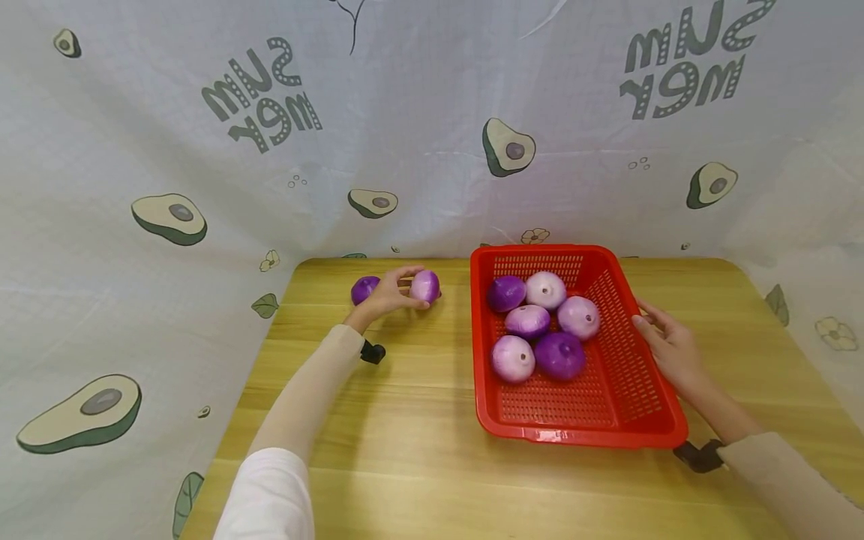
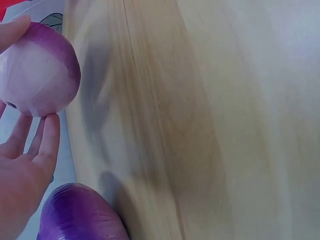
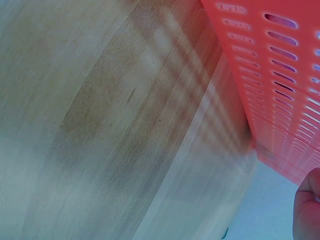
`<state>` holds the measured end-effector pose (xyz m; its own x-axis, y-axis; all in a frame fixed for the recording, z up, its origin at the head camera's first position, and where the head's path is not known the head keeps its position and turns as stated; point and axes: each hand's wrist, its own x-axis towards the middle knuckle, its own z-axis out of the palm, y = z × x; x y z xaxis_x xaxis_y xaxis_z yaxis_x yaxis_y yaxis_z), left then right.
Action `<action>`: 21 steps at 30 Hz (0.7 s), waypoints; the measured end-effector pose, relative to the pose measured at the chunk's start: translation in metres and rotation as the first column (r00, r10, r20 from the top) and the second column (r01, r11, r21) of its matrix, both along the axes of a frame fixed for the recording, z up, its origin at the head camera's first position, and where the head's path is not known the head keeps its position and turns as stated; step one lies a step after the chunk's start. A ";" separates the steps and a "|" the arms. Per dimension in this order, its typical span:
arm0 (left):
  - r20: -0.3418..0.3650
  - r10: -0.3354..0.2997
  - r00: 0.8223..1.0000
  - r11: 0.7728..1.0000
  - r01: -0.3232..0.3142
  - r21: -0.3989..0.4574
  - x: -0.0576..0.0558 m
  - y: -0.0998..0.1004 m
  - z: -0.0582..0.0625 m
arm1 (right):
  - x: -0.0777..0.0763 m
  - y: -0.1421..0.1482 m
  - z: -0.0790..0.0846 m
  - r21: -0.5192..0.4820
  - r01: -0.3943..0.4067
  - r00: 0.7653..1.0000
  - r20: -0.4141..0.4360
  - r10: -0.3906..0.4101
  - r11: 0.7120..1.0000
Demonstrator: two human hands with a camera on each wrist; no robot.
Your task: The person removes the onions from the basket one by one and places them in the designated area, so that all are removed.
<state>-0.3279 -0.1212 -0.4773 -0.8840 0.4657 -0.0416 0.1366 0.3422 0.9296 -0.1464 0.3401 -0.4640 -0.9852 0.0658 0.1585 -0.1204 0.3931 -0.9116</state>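
Left of the basket, my left hand (image 1: 390, 295) holds a pale purple onion (image 1: 425, 287) between thumb and fingertips. In the left wrist view this onion (image 2: 42, 70) shows above the table, its top a darker purple. A dark purple onion (image 1: 364, 289) lies on the table just beyond that hand, partly hidden by it. My right hand (image 1: 671, 349) grips the right rim of a red plastic basket (image 1: 481, 375), thumb over the edge. Inside the basket sit several onions, including a dark purple onion (image 1: 560, 355) and a whitish onion (image 1: 513, 358).
The wooden table (image 1: 405, 450) backs onto a pale cloth (image 1: 432, 90) printed with avocados and lettering. The cloth also hangs at both sides. Slotted basket walls (image 3: 280, 75) rise beside the right wrist.
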 end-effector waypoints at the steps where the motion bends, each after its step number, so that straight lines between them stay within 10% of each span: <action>1: 0.002 0.006 1.000 1.000 -0.006 -0.003 0.000 0.000 -0.001 | 0.000 0.000 0.000 0.000 0.001 1.000 -0.003 -0.001 1.000; 21: 0.020 0.031 0.999 0.999 -0.031 -0.025 -0.002 0.002 -0.008 | 0.001 -0.001 0.002 0.025 0.016 1.000 0.019 -0.016 1.000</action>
